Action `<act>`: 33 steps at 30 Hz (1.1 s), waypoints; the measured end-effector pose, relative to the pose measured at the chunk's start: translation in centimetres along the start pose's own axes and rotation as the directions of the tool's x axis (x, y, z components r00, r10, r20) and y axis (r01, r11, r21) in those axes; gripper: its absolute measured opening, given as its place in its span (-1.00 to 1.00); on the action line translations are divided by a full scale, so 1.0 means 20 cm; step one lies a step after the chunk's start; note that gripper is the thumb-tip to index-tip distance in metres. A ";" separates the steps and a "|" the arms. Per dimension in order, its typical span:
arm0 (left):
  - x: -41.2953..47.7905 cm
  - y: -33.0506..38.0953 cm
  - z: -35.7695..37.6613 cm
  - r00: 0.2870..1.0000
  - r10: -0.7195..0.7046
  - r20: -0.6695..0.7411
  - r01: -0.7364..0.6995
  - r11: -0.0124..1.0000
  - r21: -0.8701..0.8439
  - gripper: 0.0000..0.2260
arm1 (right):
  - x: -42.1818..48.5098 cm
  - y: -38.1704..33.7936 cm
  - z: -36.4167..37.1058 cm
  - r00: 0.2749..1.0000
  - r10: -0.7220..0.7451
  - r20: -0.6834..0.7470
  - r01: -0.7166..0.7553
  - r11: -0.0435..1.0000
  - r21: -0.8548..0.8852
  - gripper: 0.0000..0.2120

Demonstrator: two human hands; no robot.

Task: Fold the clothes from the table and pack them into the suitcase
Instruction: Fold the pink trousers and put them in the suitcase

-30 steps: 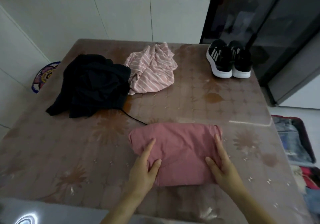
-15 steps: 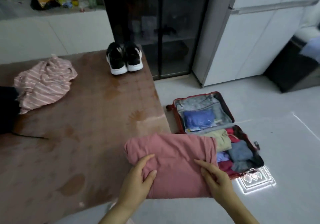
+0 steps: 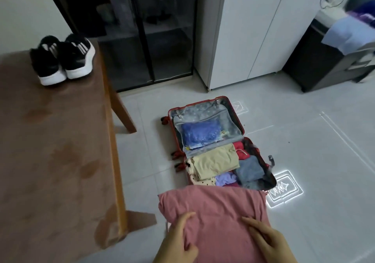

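A folded pink garment (image 3: 215,212) hangs in the air over the floor, right of the table (image 3: 50,161). My left hand (image 3: 178,240) grips its near left edge, thumb on top. At its near right edge my right hand (image 3: 267,240) holds it with fingers spread on top. Just beyond the garment a red suitcase (image 3: 235,110) lies open on the floor. The near half holds folded clothes, among them a beige piece (image 3: 215,161) and a grey-blue piece (image 3: 250,170). Its far half has a mesh pocket over a blue item (image 3: 199,131).
A pair of black sneakers (image 3: 60,59) stands at the table's far right corner. A dark glass cabinet (image 3: 142,29) and white cupboards (image 3: 253,29) line the back. A dark stand with blue cloth (image 3: 345,35) is at the far right. Tiled floor surrounds the suitcase.
The view has swung right, away from the table. Both hands lifted the pink garment off the tabletop and carried it right, over the floor toward the suitcase.
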State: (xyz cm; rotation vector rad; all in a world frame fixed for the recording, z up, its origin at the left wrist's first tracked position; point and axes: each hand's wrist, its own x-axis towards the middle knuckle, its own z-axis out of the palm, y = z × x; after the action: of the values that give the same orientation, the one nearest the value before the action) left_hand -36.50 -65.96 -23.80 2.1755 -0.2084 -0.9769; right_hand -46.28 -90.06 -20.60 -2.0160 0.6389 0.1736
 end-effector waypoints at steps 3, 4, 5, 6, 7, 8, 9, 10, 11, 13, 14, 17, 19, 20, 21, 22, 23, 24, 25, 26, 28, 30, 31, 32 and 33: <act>0.28 -0.09 0.19 0.981 -0.194 0.007 0.190 0.951 -0.243 -0.22 | 0.18 0.18 -0.04 0.997 0.070 0.030 -0.067 0.995 -0.076 -0.50; 0.36 -0.05 0.21 0.966 -0.257 0.040 0.250 0.878 -0.409 -0.35 | 0.24 0.22 -0.04 0.996 0.084 0.034 -0.081 0.994 -0.076 -0.69; 0.45 -0.01 0.22 0.934 -0.348 0.083 0.343 0.802 -0.490 -0.40 | 0.31 0.28 -0.04 0.994 0.105 0.029 -0.103 0.992 -0.068 -0.80; 0.54 0.03 0.22 0.927 -0.357 0.112 0.356 0.751 -0.557 -0.48 | 0.39 0.35 -0.04 0.994 0.106 0.025 -0.104 0.992 -0.070 -0.72; 0.63 0.06 0.25 0.926 -0.348 0.147 0.364 0.720 -0.591 -0.63 | 0.47 0.43 -0.04 0.991 0.122 0.046 -0.117 0.988 -0.096 -0.73; 0.75 0.05 0.30 0.935 -0.314 0.162 0.349 0.742 -0.573 -0.67 | 0.56 0.53 -0.03 0.989 0.122 0.081 -0.113 0.987 -0.112 -0.66; 0.87 0.07 0.35 0.936 -0.278 0.217 0.352 0.762 -0.544 -0.63 | 0.65 0.64 -0.02 0.983 0.138 0.123 -0.120 0.982 -0.142 -0.50; 0.95 0.05 0.37 0.954 -0.236 0.188 0.300 0.801 -0.519 -0.60 | 0.75 0.74 -0.02 0.977 0.158 0.144 -0.135 0.978 -0.158 -0.42; 1.04 -0.01 0.44 0.962 -0.243 0.129 0.275 0.841 -0.466 -0.59 | 0.84 0.84 -0.01 0.970 0.180 0.164 -0.149 0.971 -0.186 -0.41; 1.27 -0.12 0.58 0.938 -0.339 0.075 0.344 0.880 -0.327 -0.59 | 1.03 1.01 0.02 0.957 0.209 0.201 -0.162 0.960 -0.227 -0.46; 1.33 -0.19 0.66 0.946 -0.321 0.040 0.316 0.891 -0.325 -0.57 | 1.13 1.09 0.05 0.955 0.222 0.198 -0.173 0.956 -0.236 -0.48; 1.57 -0.26 0.90 0.939 -0.344 -0.009 0.322 0.887 -0.332 -0.64 | 1.41 1.36 0.14 0.966 0.184 0.179 -0.131 0.953 -0.275 -0.51; 1.73 -0.39 1.06 0.932 -0.358 -0.057 0.305 0.859 -0.411 -0.38 | 1.61 1.56 0.21 0.968 0.154 0.197 -0.088 0.948 -0.306 -0.60; 1.82 -0.44 1.12 0.914 -0.405 -0.030 0.345 0.814 -0.467 -0.24 | 1.70 1.65 0.25 0.970 0.135 0.203 -0.059 0.938 -0.341 -0.62; 1.90 -0.49 1.19 0.919 -0.391 -0.054 0.325 0.826 -0.461 -0.18 | 1.78 1.74 0.29 0.969 0.128 0.213 -0.036 0.920 -0.390 -0.63; 1.96 -0.53 1.24 0.939 -0.338 -0.070 0.283 0.870 -0.404 -0.17 | 1.86 1.82 0.33 0.966 0.120 0.229 -0.011 0.903 -0.429 -0.64; 2.04 -0.58 1.28 0.954 -0.294 -0.058 0.256 0.899 -0.355 -0.19 | 1.94 1.90 0.38 0.964 0.118 0.238 0.004 0.890 -0.456 -0.64; 2.11 -0.63 1.31 0.965 -0.261 -0.022 0.243 0.923 -0.298 -0.22 | 2.01 1.97 0.43 0.964 0.108 0.241 0.021 0.879 -0.476 -0.64; 2.17 -0.68 1.34 0.973 -0.229 -0.029 0.214 0.943 -0.256 -0.24 | 2.07 2.04 0.48 0.966 0.096 0.241 0.036 0.870 -0.492 -0.62; 2.22 -0.74 1.37 0.970 -0.244 -0.013 0.234 0.941 -0.243 -0.25 | 2.13 2.11 0.53 0.966 0.097 0.242 0.040 0.862 -0.505 -0.59; 2.29 -0.84 1.40 0.963 -0.268 0.020 0.268 0.952 -0.147 -0.30 | 2.19 2.22 0.62 0.963 0.133 0.234 0.020 0.831 -0.556 -0.56; 2.32 -0.92 1.42 0.952 -0.303 0.039 0.301 0.953 0.046 -0.26 | 2.21 2.30 0.70 0.974 0.150 0.167 0.000 0.744 -0.668 -0.52; 2.32 -0.96 1.42 0.954 -0.300 0.023 0.295 0.946 0.132 -0.24 | 2.21 2.30 0.74 0.987 0.125 0.104 -0.015 0.708 -0.707 -0.51; 2.30 -0.97 1.42 0.953 -0.302 -0.004 0.296 0.934 0.199 -0.23 | 2.21 2.30 0.77 0.997 0.061 0.037 -0.015 0.689 -0.725 -0.52; 2.29 -0.97 1.41 0.951 -0.306 -0.050 0.309 0.920 0.240 -0.22 | 2.20 2.28 0.80 1.000 -0.022 -0.011 0.007 0.679 -0.734 -0.51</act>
State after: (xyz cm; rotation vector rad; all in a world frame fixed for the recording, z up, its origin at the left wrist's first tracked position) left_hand -27.04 -86.66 -76.34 2.4930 0.0239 -1.1625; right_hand -29.74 -110.28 -80.50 -2.8107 0.6166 0.4668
